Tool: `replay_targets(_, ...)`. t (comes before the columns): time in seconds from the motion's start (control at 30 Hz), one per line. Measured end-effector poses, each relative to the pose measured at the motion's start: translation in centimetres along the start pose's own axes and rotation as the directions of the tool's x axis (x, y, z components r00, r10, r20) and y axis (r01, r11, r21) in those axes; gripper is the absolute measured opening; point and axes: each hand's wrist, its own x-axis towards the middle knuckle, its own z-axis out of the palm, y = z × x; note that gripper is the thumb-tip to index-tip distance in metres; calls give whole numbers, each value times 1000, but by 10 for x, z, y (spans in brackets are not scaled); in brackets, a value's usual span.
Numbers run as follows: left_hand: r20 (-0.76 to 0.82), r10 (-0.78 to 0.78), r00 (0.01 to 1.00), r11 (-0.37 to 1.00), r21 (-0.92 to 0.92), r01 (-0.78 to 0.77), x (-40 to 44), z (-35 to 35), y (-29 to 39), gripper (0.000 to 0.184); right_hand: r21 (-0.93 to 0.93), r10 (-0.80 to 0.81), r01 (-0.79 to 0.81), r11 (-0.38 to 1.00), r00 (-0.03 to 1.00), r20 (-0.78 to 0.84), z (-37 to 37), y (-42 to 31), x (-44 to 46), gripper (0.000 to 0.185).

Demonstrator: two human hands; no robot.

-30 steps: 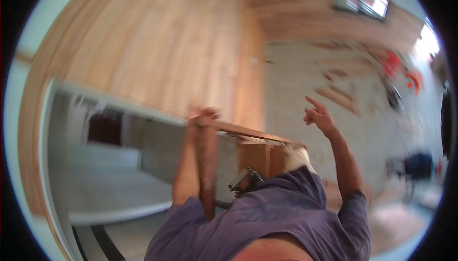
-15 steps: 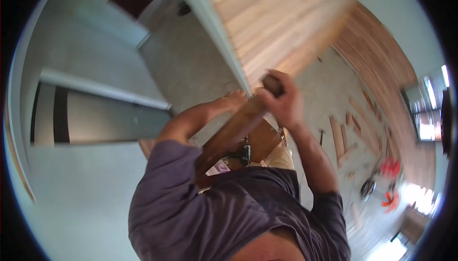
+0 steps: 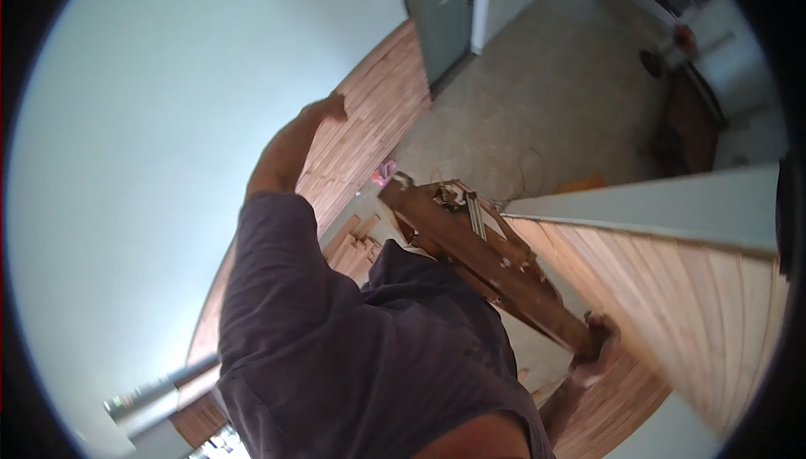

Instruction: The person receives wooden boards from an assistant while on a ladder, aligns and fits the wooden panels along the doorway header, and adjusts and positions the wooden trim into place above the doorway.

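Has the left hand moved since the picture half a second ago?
Yes, away from the wood-clad partition: the left hand then appeared beside its end; now a clear gap shows, the hand seen against the wood panelling.

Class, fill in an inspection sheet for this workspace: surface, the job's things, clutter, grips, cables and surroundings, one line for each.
Surface: brown wooden stand; loose items on top too unclear to name.
Job's things: dark wooden beam slanting across the stand; cannot tell whether it rests there.
Clutter: wood offcuts on the floor; pink item near the beam's free end.
Grips: right grip closed on the beam's end; left grip holding nothing visible, finger pose unclear.
Cables: thin looped line on the floor, possibly a cord.
Surroundings: pale wall, light wood panelling.
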Motion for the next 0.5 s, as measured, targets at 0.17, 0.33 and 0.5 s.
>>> replay_targets(0.17, 103, -484, 869, 841, -218, 495, -117, 99, -50, 71, -284, 13, -25, 958, 999, -45, -18, 1, -4, 53)
replay_targets(0.33, 155, -526, 836, 734, -414, 538, -127, 150, -52, 68, -372, -117, 58, 927, 983, -139, -20, 10, -4, 59)
replay_targets(0.5, 205, -501, 841, 766, -347, 541, -88, 153, -53, 74, -341, -145, 13, 940, 920, -365, -7, 19, -11, 65)
